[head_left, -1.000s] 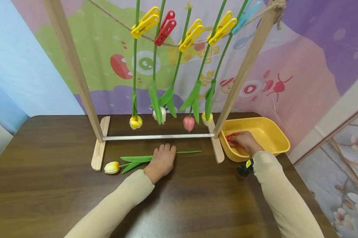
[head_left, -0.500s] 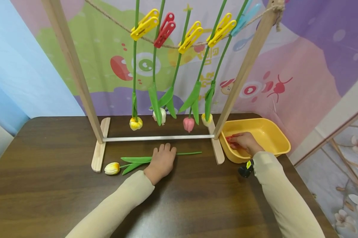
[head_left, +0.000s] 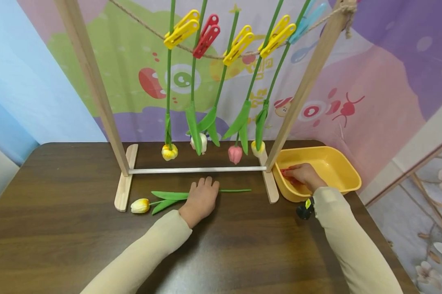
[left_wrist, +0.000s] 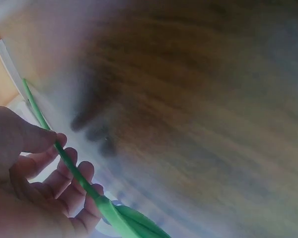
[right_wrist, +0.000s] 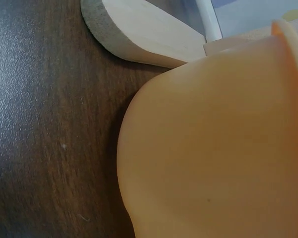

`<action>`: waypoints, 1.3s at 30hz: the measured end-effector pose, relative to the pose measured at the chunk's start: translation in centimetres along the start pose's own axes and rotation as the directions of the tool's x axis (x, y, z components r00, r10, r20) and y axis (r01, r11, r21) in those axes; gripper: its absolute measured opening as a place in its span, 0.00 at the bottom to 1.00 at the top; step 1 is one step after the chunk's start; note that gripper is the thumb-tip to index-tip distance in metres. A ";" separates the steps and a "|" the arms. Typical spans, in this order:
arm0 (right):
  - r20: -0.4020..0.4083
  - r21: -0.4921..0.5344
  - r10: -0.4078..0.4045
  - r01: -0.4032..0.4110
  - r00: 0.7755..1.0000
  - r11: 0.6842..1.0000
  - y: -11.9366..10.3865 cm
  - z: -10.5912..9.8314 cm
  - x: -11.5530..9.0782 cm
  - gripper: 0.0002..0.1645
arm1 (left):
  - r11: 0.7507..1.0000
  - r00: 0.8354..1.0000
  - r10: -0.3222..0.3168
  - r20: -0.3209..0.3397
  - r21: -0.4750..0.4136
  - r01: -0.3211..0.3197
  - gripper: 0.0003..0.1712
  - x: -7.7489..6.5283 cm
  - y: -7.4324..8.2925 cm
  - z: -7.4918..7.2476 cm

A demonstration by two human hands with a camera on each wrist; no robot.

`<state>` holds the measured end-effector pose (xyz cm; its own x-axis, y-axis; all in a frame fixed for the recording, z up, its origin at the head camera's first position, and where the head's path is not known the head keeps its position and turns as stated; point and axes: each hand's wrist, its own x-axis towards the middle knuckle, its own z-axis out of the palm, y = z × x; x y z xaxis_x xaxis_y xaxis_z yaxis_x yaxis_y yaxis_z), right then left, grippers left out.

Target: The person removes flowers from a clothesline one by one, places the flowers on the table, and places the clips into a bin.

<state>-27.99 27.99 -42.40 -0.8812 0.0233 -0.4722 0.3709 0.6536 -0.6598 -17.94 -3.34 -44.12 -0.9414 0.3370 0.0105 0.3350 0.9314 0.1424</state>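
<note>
A yellow-and-white artificial tulip (head_left: 140,206) lies on the brown table, its green stem stretching rightward under my left hand (head_left: 202,201). In the left wrist view, the thumb and index finger of that hand (left_wrist: 44,173) pinch the stem (left_wrist: 72,168), and the other fingers curl beneath it. My right hand (head_left: 304,175) reaches into a yellow plastic tub (head_left: 325,151) on the right. Its fingertips pinch a red clothespin (head_left: 285,172) near the tub's left wall. The right wrist view shows only the tub's outer wall (right_wrist: 208,144), which hides that hand.
A wooden frame (head_left: 305,85) with a white crossbar (head_left: 197,170) stands behind the hands. From its twine (head_left: 141,18), several tulips hang upside down on yellow, red and blue clothespins (head_left: 207,36). The frame's right foot (head_left: 270,185) stands close beside the tub.
</note>
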 end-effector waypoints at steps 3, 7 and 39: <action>-0.010 -0.001 -0.004 0.004 1.000 1.000 0.1 -0.1 -0.1 0.23 | 1.000 1.000 -0.001 0.005 0.005 0.001 0.13 0.0 -0.1 0.0; -0.015 -0.011 -0.022 0.022 1.000 1.000 0.1 -0.3 -0.3 0.24 | 1.000 1.000 0.002 0.023 0.012 -0.002 0.12 0.0 -0.2 0.0; -0.139 0.046 -0.199 0.207 0.970 0.977 -5.3 1.0 -6.4 0.25 | 0.996 0.997 -0.063 -0.040 -0.072 0.060 0.06 -2.1 -2.8 -2.3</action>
<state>-24.01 23.61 -36.47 -0.9695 -0.0022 -0.2451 0.1932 0.6084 -0.7697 -17.00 -6.95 -42.27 -0.9616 0.2716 0.0406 0.2739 0.9377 0.2138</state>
